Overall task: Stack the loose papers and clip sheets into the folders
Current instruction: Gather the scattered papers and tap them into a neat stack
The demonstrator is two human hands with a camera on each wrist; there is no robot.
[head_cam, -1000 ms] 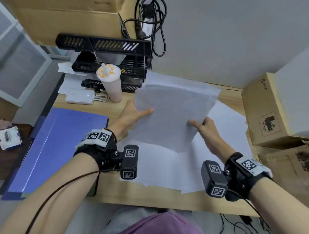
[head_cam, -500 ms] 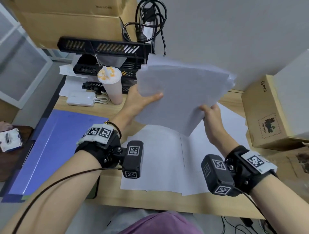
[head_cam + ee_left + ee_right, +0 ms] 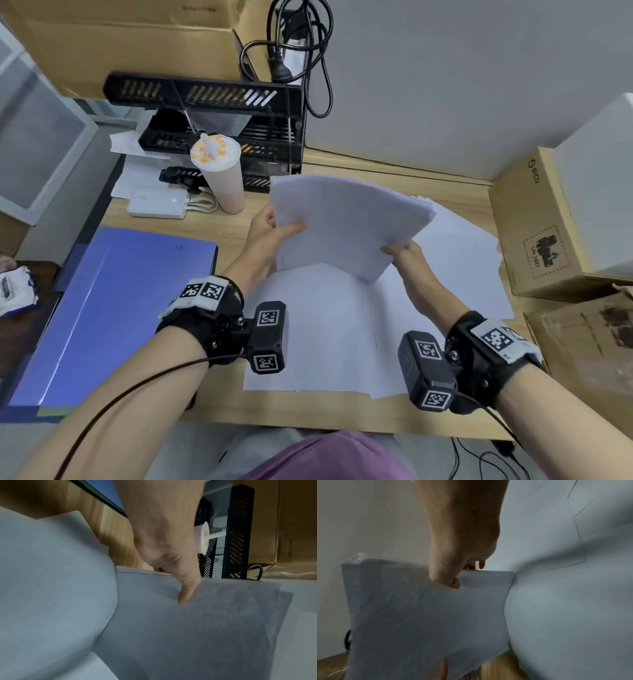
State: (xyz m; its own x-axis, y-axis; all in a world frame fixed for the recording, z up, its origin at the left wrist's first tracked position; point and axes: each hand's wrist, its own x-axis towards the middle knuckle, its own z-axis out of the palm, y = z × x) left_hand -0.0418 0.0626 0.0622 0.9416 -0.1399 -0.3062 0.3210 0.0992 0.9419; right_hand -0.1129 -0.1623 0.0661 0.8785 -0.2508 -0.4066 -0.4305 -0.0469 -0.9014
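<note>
I hold a stack of white papers (image 3: 346, 222) upright over the desk, its lower corner down on the loose sheets (image 3: 329, 335) spread there. My left hand (image 3: 274, 229) grips the stack's left edge, thumb on the front. My right hand (image 3: 404, 253) grips its right edge, thumb on the front too. In the left wrist view the left thumb presses the stack (image 3: 197, 622). In the right wrist view the right thumb pinches the stack (image 3: 419, 608). A blue folder (image 3: 113, 308) lies shut at the desk's left.
A lidded drink cup (image 3: 221, 174) stands just left of the stack, before a black desk tray rack (image 3: 219, 130). A white power bank (image 3: 159, 207) lies beside the cup. Cardboard boxes (image 3: 541, 226) flank the right. A wall rises behind the desk.
Both hands have brought the paper stack down from its raised position, so that its lower corner now meets the sheets on the desk.
</note>
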